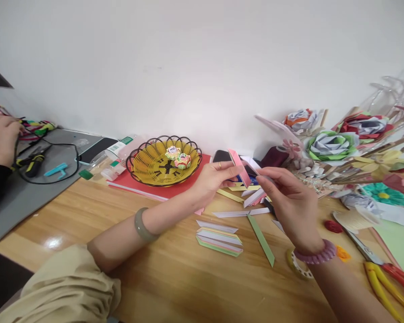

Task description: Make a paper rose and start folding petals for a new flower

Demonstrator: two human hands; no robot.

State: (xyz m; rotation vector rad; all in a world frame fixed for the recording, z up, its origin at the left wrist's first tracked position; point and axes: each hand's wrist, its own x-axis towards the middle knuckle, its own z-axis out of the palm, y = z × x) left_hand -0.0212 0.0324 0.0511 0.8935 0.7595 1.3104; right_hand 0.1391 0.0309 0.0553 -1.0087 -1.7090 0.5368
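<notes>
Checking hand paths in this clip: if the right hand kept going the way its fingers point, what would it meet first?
Probably the pink folded paper strip held by the left hand; the right hand points left toward it, though depth is unclear.

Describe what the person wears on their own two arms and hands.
The left hand has a gold ring on one finger; its wrist carries a grey-green bangle, with a beige sleeve pushed up the arm. The right hand is bare, its wrist wearing a pink-purple beaded bracelet.

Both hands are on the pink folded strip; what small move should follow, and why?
Probably press the crease flat: the left hand pinches the pink folded strip upright while the right hand meets it at fingertip level, and finished folded strips lie stacked on the table.
</notes>
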